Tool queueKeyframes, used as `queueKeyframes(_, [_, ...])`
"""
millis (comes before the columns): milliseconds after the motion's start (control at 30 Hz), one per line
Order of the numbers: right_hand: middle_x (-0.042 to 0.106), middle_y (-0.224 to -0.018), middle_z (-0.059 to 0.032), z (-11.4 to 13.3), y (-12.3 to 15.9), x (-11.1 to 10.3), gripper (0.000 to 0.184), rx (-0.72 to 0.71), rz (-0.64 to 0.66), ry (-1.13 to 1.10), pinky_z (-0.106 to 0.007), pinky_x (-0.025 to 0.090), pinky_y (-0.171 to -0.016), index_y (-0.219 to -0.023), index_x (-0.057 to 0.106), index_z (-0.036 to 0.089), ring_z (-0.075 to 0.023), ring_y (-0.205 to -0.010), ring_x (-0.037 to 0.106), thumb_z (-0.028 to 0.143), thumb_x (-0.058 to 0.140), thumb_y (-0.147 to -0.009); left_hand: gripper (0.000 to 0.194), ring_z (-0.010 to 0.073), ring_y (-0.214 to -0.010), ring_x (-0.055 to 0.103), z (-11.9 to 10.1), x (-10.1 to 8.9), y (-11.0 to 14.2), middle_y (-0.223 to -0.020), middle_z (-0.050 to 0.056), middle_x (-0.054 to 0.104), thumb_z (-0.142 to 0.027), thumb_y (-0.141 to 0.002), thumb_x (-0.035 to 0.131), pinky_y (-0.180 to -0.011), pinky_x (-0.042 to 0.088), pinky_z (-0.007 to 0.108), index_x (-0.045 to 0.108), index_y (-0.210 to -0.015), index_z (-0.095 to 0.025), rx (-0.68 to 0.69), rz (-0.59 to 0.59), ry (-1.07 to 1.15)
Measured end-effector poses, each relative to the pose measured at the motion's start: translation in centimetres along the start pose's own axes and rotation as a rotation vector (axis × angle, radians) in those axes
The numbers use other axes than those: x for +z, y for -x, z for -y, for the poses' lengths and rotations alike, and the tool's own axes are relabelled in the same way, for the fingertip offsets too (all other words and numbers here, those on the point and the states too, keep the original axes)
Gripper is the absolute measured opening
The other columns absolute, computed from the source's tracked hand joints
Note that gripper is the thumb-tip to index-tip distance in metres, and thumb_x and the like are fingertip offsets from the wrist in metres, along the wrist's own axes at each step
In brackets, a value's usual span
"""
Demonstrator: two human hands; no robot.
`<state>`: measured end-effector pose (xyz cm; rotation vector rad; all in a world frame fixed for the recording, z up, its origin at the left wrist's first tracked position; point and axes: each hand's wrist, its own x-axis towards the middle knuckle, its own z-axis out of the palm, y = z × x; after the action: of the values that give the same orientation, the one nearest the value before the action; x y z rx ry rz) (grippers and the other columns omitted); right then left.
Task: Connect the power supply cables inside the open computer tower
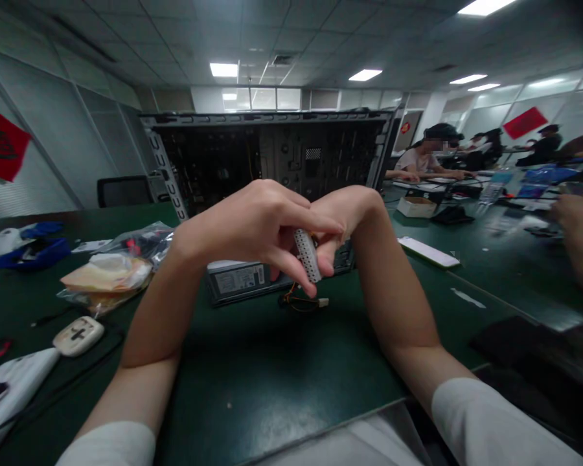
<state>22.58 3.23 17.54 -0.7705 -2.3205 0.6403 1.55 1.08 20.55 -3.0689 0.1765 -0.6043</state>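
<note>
A white multi-pin power connector (307, 254) sits tilted between my hands, its rows of holes facing me. My left hand (262, 223) grips it, thumb on one side and fingers reaching across the top. My right hand (347, 213) is bent inward and closed on the connector's other side, where its wires are mostly hidden by my fingers. Behind both hands an open computer case (282, 152) stands on its side, its dark interior towards me. A power supply (238, 281) with a label shows at its lower left. Below my hands hangs a thin cable with a small white plug (323, 302).
On the left of the green table (252, 369) are plastic bags (111, 272), a white box with a cross mark (79, 335) and loose cables. To the right lie a pale flat slab (428, 252) and an open carton (416, 206). Other people work beyond; someone's hand is at the right edge.
</note>
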Motion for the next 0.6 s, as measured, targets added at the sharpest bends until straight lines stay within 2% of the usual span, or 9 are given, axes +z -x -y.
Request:
queueKeyframes(67, [0.067,-0.070,0.0043,-0.1,0.4,0.7,0.055,0.013,-0.062,-0.058,-0.019,0.054,-0.061,-0.091,0.071,0.016,-0.0128,-0.075,0.068,0.066,0.074,-0.069,0.057,0.0182,-0.069,0.065,-0.4,-0.1,0.0,-0.081,0.004,0.070,-0.061,-0.074,0.081,-0.062,0.043,0.026,0.074,-0.118,-0.025,-0.015,0.021,-0.020])
queueKeyframes(100, [0.066,-0.069,0.0046,0.0,0.6,1.1,0.055,0.016,-0.036,-0.093,-0.018,0.054,-0.061,-0.088,0.071,0.016,-0.0128,-0.074,0.068,0.066,0.075,-0.067,0.056,0.0188,-0.071,0.066,-0.5,-0.1,0.0,-0.082,0.004,0.071,-0.061,-0.074,0.081,-0.063,0.043,0.026,0.075,-0.118,-0.027,-0.020,0.026,-0.036])
queueKeyframes(233, [0.066,-0.064,0.0052,1.5,0.4,1.6,0.058,0.002,0.290,-0.227,-0.021,0.055,-0.059,-0.075,0.070,0.018,-0.0143,-0.065,0.066,0.065,0.086,-0.046,0.058,0.0209,-0.079,0.068,-0.3,0.1,0.0,-0.089,0.005,0.074,-0.061,-0.072,0.082,-0.068,0.044,0.026,0.073,-0.120,-0.030,-0.015,0.014,-0.097])
queueKeyframes(333, [0.067,-0.066,0.0039,2.2,0.1,0.9,0.057,0.020,0.374,-0.244,-0.022,0.055,-0.060,-0.078,0.070,0.017,-0.0147,-0.066,0.065,0.061,0.090,-0.047,0.060,0.0199,-0.078,0.067,0.6,0.2,0.0,-0.088,0.005,0.074,-0.062,-0.072,0.082,-0.069,0.045,0.026,0.072,-0.122,-0.029,0.021,-0.008,-0.105])
queueKeyframes(467, [0.068,-0.076,0.0020,0.9,0.4,-0.7,0.055,0.070,0.281,-0.177,-0.020,0.052,-0.060,-0.088,0.070,0.015,-0.0132,-0.073,0.065,0.059,0.087,-0.059,0.057,0.0185,-0.077,0.067,1.4,-0.1,-0.1,-0.088,0.005,0.072,-0.059,-0.077,0.079,-0.070,0.045,0.026,0.072,-0.119,-0.021,0.050,-0.092,-0.094])
queueKeyframes(600, [0.064,-0.074,0.0025,-1.8,-0.1,-1.9,0.058,0.041,0.011,-0.064,-0.016,0.049,-0.057,-0.084,0.067,0.015,-0.0100,-0.071,0.063,0.072,0.069,-0.073,0.050,0.0185,-0.081,0.068,1.0,-0.4,-0.3,-0.089,0.005,0.071,-0.053,-0.082,0.077,-0.074,0.047,0.026,0.073,-0.115,-0.015,0.060,-0.166,-0.133])
